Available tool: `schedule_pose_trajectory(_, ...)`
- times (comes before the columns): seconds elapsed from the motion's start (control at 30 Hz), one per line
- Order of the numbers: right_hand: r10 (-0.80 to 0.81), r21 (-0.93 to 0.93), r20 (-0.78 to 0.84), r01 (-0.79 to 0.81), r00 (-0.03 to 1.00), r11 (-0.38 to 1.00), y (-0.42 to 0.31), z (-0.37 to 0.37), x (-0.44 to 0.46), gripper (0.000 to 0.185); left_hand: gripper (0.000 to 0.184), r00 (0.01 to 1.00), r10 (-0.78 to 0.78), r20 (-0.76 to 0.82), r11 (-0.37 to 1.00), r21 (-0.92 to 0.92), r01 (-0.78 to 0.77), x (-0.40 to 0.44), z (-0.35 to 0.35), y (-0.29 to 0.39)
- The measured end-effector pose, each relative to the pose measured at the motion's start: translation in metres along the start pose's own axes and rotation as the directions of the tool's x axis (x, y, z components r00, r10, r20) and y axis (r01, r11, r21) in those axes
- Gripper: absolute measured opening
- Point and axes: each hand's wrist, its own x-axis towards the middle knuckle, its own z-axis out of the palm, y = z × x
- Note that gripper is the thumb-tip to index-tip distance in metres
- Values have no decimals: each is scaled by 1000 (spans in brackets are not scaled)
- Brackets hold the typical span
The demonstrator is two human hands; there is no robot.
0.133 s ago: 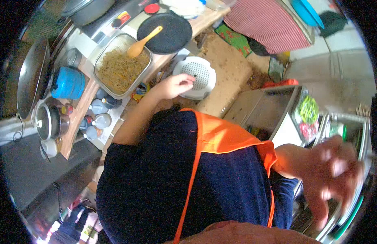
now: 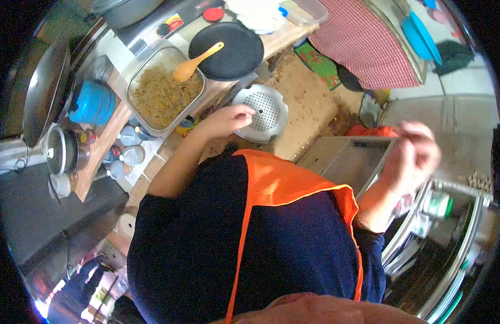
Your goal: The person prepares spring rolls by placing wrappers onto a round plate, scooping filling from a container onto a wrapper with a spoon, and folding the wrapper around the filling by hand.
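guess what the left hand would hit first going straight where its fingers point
Probably the pale perforated disc: the fingers of the left hand point across it in this view. Depth is unclear, so the hand might pass above it without touching.

Right hand (image 2: pixel 414 156) blurred, fingers not told apart, things behind it hidden. Rim of strainer (image 2: pixel 279 105) partly covered by left hand (image 2: pixel 232 120). Pot (image 2: pixel 128 13), cloth (image 2: pixel 255 15) and clear tub (image 2: pixel 309 11) cut off by top edge. Shirt (image 2: pixel 185 259) cut off by bottom edge. Print on jar (image 2: pixel 438 205) too small to be read. Person (image 2: pixel 72 294) at lower left blurred.
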Motion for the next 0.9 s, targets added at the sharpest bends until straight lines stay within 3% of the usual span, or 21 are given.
schedule_pose_trajectory(0.03,142,42,32,-143,989,989,40,-2,7,13,35,996,-5,-85,1000,16,6,13,-7,-5)
schedule_pose_trajectory(0.07,322,-56,78,-318,944,946,81,-13,3,12,36,987,-76,-141,996,-51,70,13,0,-16)
schedule_pose_trajectory(0.1,379,-79,147,-371,914,925,137,-24,0,11,36,983,-61,-174,997,-49,53,18,-7,-16)
schedule_pose_trajectory(0.17,503,-300,268,-425,821,854,221,-28,-19,10,32,911,-170,-376,982,17,191,6,-8,-24)
schedule_pose_trajectory(0.23,642,-271,392,-585,659,765,329,-35,-40,9,34,834,-162,-528,982,1,191,2,-5,-34)
schedule_pose_trajectory(0.3,533,-331,575,-419,621,845,412,-17,-56,8,32,748,-155,-645,988,-78,137,-8,1,-40)
schedule_pose_trajectory(0.33,510,-452,663,-250,547,856,426,-5,-38,6,31,686,-309,-659,951,-233,205,-4,13,-30)
schedule_pose_trajectory(0.37,516,-546,723,-79,459,834,429,4,-37,8,31,649,-325,-688,945,-262,196,6,30,-18)
schedule_pose_trajectory(0.4,498,-521,750,-76,436,850,440,19,-32,8,32,619,-335,-710,931,-351,100,11,41,-5)
schedule_pose_trajectory(0.43,508,-528,820,7,262,849,450,45,-33,14,32,591,-343,-730,909,-417,11,9,45,4)
schedule_pose_trajectory(0.47,512,-518,855,105,81,849,457,65,-34,20,35,588,-414,-695,876,-479,51,8,50,0)
schedule_pose_trajectory(0.5,490,-495,869,118,71,861,455,80,-27,20,35,565,-417,-712,876,-480,42,16,52,-3)
schedule_pose_trajectory(0.57,423,-415,906,186,-3,891,447,105,-9,29,35,652,-383,-654,917,-355,183,32,48,-3)
schedule_pose_trajectory(0.67,294,-290,956,177,1,941,465,146,-16,30,35,658,-403,-636,911,-348,221,43,28,1)
schedule_pose_trajectory(0.7,302,-301,953,159,18,940,468,155,-18,30,36,664,-427,-614,898,-376,229,44,18,5)
schedule_pose_trajectory(0.73,367,-357,929,161,-37,920,472,165,-20,29,37,671,-376,-639,920,-342,190,44,9,-5)
schedule_pose_trajectory(0.77,437,-419,894,165,-98,893,473,170,-25,29,38,664,-403,-630,912,-219,346,46,-3,6)
schedule_pose_trajectory(0.8,459,-445,883,143,-93,884,475,178,-32,29,37,700,-388,-599,921,-240,305,46,-14,-7)
schedule_pose_trajectory(0.87,521,-396,806,397,-281,828,484,193,-42,31,36,736,-381,-559,922,-284,262,49,-25,-23)
schedule_pose_trajectory(0.9,525,-397,804,404,-280,824,494,199,-49,31,34,782,-279,-558,957,-226,180,53,-34,-21)
